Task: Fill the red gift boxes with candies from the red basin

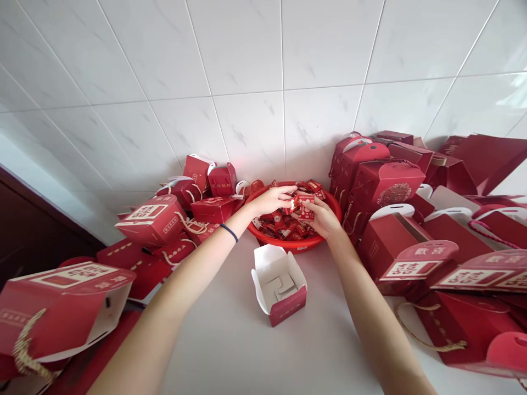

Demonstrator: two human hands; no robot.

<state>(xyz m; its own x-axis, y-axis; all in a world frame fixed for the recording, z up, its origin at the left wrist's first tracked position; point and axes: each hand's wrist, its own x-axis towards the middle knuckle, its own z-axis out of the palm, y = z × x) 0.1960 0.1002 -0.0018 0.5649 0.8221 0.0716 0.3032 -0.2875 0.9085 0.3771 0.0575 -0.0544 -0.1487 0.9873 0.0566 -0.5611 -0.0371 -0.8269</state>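
Observation:
A red basin point(334, 206) full of small red wrapped sweets stands on the white floor by the wall. Both my hands reach into it. My left hand point(269, 200), a dark band on its wrist, has its fingers curled over the sweets and pinches at a red packet. My right hand point(323, 216) is closed on a small red sweet packet point(305, 207) held over the basin. In front of the basin an open red gift box point(280, 282) with a white inside sits upright with nothing in it.
Red gift boxes with rope handles are piled on the left point(154, 219) and on the right point(387, 184). More open boxes lie at the right front point(411, 258) and left front point(61, 307). A white tiled wall rises behind. A dark door edge point(24, 219) is at far left.

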